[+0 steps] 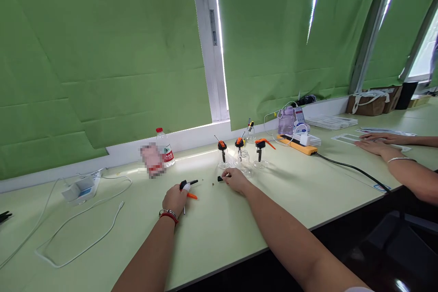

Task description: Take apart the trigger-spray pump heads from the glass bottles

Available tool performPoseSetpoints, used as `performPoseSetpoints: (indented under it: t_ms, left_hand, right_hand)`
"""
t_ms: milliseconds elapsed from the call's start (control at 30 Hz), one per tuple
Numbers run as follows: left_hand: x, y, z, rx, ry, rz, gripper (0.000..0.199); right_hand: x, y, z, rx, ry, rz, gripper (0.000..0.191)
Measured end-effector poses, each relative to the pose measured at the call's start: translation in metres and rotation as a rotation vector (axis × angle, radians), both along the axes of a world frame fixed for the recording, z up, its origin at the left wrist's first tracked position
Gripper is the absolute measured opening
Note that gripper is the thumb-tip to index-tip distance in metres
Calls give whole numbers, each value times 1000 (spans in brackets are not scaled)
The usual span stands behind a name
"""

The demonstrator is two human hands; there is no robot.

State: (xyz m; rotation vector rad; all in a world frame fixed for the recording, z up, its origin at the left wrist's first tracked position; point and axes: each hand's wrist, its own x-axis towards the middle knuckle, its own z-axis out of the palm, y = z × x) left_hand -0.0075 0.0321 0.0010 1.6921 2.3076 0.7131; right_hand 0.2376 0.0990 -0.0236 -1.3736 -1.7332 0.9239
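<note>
My left hand is closed around a black lid-like fitting with a black stem pointing right. An orange strip and a thin metal rod stick out beneath that hand. My right hand pinches a small black part just above or on the tabletop; its exact kind is unclear. Two tiny dark bits lie between the hands. Beyond my right hand stand several small glass jars with black and orange tops, among them one jar with a metal rod and another with a long orange strip.
At the back left are a red-capped water bottle and a blurred pink packet. A white cable loops on the left. Rightward lie an orange power strip, a purple bottle and another person's hands on papers.
</note>
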Motion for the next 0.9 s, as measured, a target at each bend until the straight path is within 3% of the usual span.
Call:
performPoseSetpoints:
  t_ms: [633,900]
  left_hand:
    - [4,-2,1,-29,69,-8,42]
    - [2,-1,0,-30,69,-9,44]
  right_hand:
    - [-3,-3,15,147,-44,-146,22]
    - [0,1,10,118,-44,-221,21]
